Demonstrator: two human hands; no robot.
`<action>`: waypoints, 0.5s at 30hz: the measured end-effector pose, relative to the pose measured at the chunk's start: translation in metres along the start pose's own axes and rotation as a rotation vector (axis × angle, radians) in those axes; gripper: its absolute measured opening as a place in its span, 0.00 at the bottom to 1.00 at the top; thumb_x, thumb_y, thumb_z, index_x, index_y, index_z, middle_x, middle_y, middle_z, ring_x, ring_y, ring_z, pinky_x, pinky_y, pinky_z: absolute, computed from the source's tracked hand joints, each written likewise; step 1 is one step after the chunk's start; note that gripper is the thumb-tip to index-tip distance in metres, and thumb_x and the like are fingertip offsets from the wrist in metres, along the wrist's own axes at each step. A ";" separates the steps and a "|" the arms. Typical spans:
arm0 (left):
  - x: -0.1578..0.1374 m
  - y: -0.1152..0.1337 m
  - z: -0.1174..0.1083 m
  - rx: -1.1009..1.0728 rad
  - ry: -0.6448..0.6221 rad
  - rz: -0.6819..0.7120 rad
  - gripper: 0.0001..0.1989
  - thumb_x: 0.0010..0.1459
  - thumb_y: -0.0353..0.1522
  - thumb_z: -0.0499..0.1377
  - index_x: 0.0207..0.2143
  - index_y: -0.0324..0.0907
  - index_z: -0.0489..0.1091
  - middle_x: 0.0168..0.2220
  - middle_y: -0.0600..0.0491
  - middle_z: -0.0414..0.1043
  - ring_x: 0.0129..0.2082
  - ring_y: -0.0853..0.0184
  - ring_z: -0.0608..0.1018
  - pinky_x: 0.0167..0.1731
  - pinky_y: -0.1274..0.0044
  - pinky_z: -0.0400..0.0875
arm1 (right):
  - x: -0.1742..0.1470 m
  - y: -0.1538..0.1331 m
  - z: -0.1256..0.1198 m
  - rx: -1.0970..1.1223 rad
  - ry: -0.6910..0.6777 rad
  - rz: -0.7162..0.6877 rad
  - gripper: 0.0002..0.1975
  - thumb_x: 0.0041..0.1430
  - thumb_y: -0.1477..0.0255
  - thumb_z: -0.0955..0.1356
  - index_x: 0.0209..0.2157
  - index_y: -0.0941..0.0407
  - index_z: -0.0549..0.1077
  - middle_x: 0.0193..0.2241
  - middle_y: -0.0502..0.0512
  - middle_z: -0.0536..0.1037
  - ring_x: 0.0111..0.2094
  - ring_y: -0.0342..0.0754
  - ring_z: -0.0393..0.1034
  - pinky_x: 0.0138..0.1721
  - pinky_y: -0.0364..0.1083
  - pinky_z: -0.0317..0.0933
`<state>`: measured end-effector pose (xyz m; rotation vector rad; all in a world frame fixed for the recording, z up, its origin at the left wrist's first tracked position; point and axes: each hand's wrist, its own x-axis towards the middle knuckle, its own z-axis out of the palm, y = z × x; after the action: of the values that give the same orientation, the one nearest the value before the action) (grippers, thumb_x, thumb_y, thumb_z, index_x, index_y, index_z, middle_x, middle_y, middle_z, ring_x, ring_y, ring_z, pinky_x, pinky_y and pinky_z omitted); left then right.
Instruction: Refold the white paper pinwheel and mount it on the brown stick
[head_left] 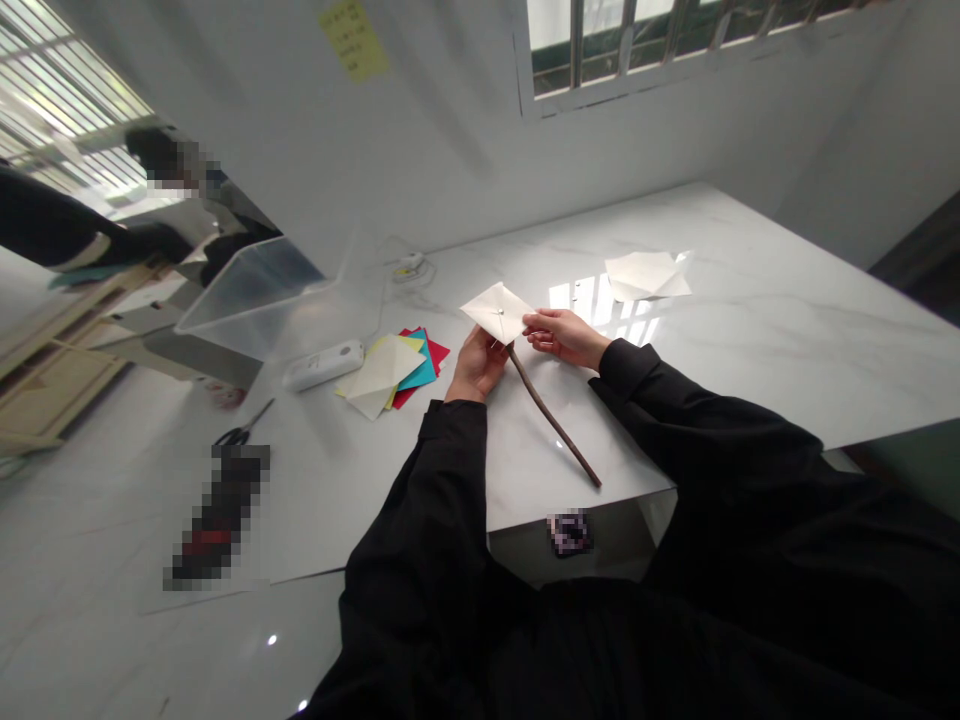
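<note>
A white paper pinwheel (495,308) with a small pin at its middle is held over the marble-patterned table. Its brown wooden stick (553,415) slants down from beneath the paper toward the table's front edge. My left hand (480,365) is closed under the paper at the upper end of the stick, its fingertips partly hidden. With thumb and forefinger, my right hand (564,337) pinches the right corner of the paper. Left of my left hand lies a fanned stack of coloured paper squares (386,370), a white one on top.
Another folded white paper (649,275) lies at the back right. On the left are a white device (324,366), a clear plastic bin (255,290), scissors (240,432) and a blurred-out dark object (221,520). A cable (411,265) lies by the wall. Another person (172,170) is at far left.
</note>
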<state>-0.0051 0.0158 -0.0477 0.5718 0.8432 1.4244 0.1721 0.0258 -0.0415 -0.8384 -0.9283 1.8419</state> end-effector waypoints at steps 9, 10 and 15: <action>0.013 0.001 -0.019 0.372 0.212 0.267 0.10 0.49 0.28 0.74 0.35 0.41 0.79 0.28 0.55 0.79 0.29 0.69 0.79 0.36 0.80 0.73 | 0.001 -0.004 -0.003 -0.044 0.072 -0.029 0.05 0.66 0.74 0.74 0.35 0.58 0.76 0.31 0.55 0.80 0.26 0.38 0.70 0.29 0.36 0.68; 0.012 0.001 -0.020 0.420 0.217 0.291 0.08 0.50 0.28 0.73 0.34 0.42 0.79 0.28 0.55 0.79 0.30 0.68 0.80 0.36 0.81 0.72 | 0.001 -0.005 -0.002 -0.057 0.082 -0.029 0.05 0.66 0.74 0.73 0.35 0.58 0.75 0.31 0.55 0.80 0.26 0.38 0.70 0.28 0.36 0.67; 0.009 0.008 -0.025 0.704 0.189 0.426 0.07 0.57 0.31 0.69 0.27 0.43 0.75 0.28 0.54 0.77 0.44 0.61 0.81 0.41 0.80 0.71 | -0.001 -0.007 0.001 -0.075 0.091 -0.033 0.06 0.65 0.74 0.74 0.34 0.58 0.75 0.31 0.53 0.79 0.26 0.37 0.70 0.27 0.36 0.65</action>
<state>-0.0303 0.0220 -0.0585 1.2168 1.4547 1.5623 0.1749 0.0265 -0.0354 -0.9392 -0.9526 1.7349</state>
